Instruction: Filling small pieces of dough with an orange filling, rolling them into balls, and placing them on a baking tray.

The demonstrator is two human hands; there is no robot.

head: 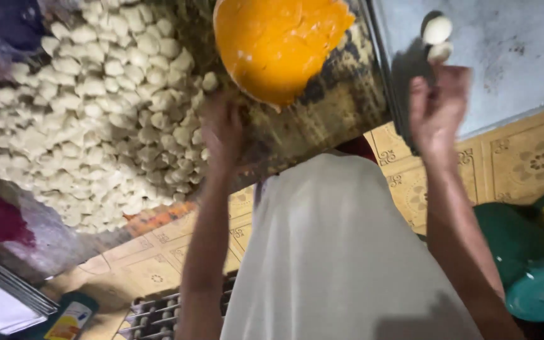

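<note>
On the dark, worn worktop (322,107) a large heap of pale dough pieces (96,107) is spread to the left, and an orange bowl (272,44) smeared with orange filling is set just beside it. The left hand (221,132) is raised at the edge of the heap, below the bowl's rim; it is blurred, and whether its fingers are closed on a piece cannot be told. The right hand (439,107) is lifted well apart from the left, in front of a grey metal tray (511,56), with the fingers loosely curled and nothing clearly held. Two rounded white balls (437,38) are seen just above its fingertips, at the near corner of the tray, so shaping and laying out appears to be the step in hand.

For that step to be done well, each ball should be set down gently and kept apart from its neighbours, so that sticking is avoided. Pieces are best taken one at a time from the near edge of the heap, so that the pile is not disturbed. A patterned tiled floor (536,157) and a green lid (543,293) are visible below.
</note>
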